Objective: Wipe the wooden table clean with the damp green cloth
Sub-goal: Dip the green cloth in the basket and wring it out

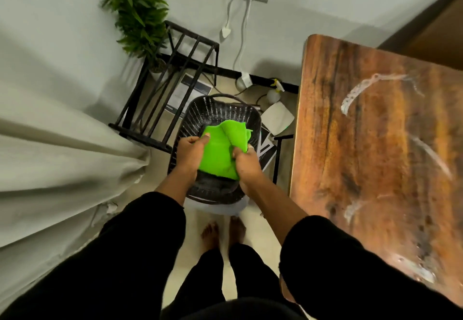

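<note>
A bright green cloth (220,149) is stretched between both my hands, above a black perforated basket (218,112) on the floor. My left hand (190,153) grips its left edge. My right hand (246,167) is closed on its right side, where the cloth bunches up. The wooden table (370,144) stands to my right, with white streaks and smears across its top.
A black metal rack (175,74) with a potted plant (140,16) stands against the wall behind the basket. A beige curtain (62,157) hangs on the left. Cables, a spray bottle (274,91) and papers lie on the floor by the table leg. My bare feet are below.
</note>
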